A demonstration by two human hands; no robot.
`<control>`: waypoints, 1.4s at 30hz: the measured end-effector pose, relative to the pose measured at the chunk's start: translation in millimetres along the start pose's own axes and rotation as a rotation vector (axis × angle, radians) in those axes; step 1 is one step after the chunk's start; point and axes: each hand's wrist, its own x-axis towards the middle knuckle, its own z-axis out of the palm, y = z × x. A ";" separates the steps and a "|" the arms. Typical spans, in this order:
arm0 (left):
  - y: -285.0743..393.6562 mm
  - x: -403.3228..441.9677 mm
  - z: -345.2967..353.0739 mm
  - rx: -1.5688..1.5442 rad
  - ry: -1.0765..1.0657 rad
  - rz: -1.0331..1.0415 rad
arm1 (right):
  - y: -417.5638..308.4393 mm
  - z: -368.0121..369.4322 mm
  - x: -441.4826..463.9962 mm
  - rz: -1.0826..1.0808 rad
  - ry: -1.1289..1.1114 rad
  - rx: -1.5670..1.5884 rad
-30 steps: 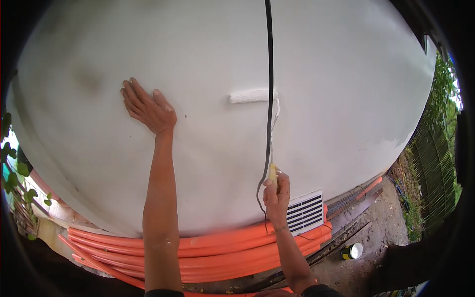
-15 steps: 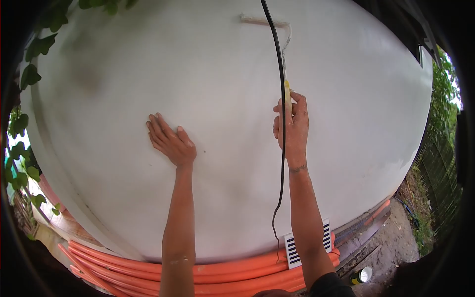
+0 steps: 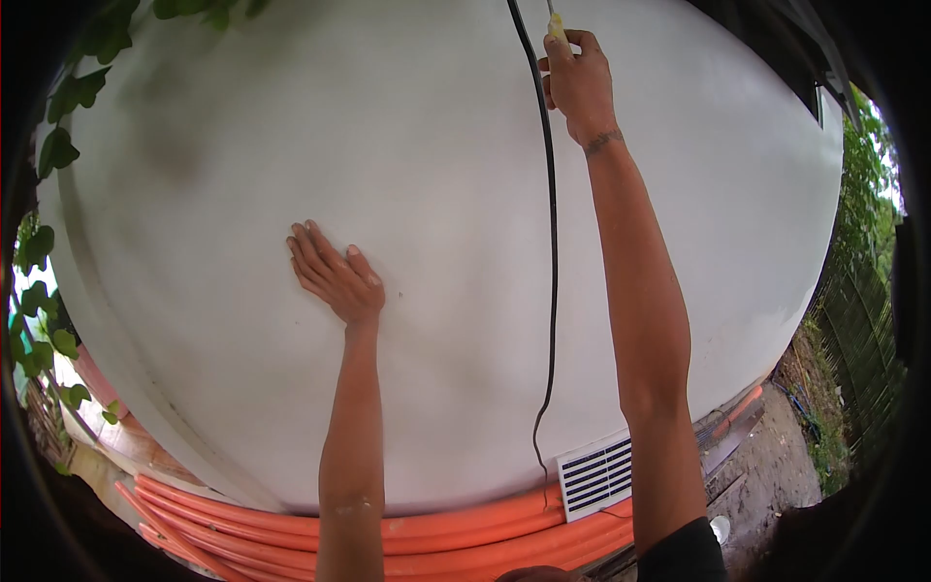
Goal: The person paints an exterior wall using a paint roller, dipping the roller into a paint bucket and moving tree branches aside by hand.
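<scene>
Marks, dark and too small to make out as lettering, ring the wrist of the right hand. That hand is curled closed around the yellow handle of a tool near the top of the view; the thumb lies along the handle, and a thin shaft runs from it out past the upper edge. Just to the left of the hand hangs a black cable, so close to the curled fingers that I cannot tell whether they touch it. Lower and well apart, the left hand rests palm down on the pale wall, its fingers straight and held together, the thumb standing a little away from them, with nothing in its grasp. At the foot of the wall, a white slatted vent stands tilted beside the cable's lower end, above bundled orange pipes. Right of the black sleeve, which partly covers it, a small pale round object sits on the ground.
</scene>
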 end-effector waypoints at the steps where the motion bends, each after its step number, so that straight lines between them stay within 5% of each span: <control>1: -0.5 -0.4 0.2 0.007 -0.001 0.001 | 0.3 -2.8 -7.0 0.010 0.005 -0.030; 12: -0.2 -1.2 -0.6 -0.011 -0.005 -0.009 | 97.1 -35.8 -205.6 0.115 0.018 -0.254; 22: 1.2 2.9 -2.8 -0.029 0.012 0.012 | 71.8 -23.3 -134.6 0.145 -0.021 -0.113; 33: -6.6 0.7 6.7 0.067 0.042 0.074 | 182.9 -163.6 -427.8 0.646 -0.007 -0.149; 42: -19.6 -2.0 14.4 0.108 0.002 0.147 | 230.5 -226.8 -587.2 0.740 -0.066 -0.365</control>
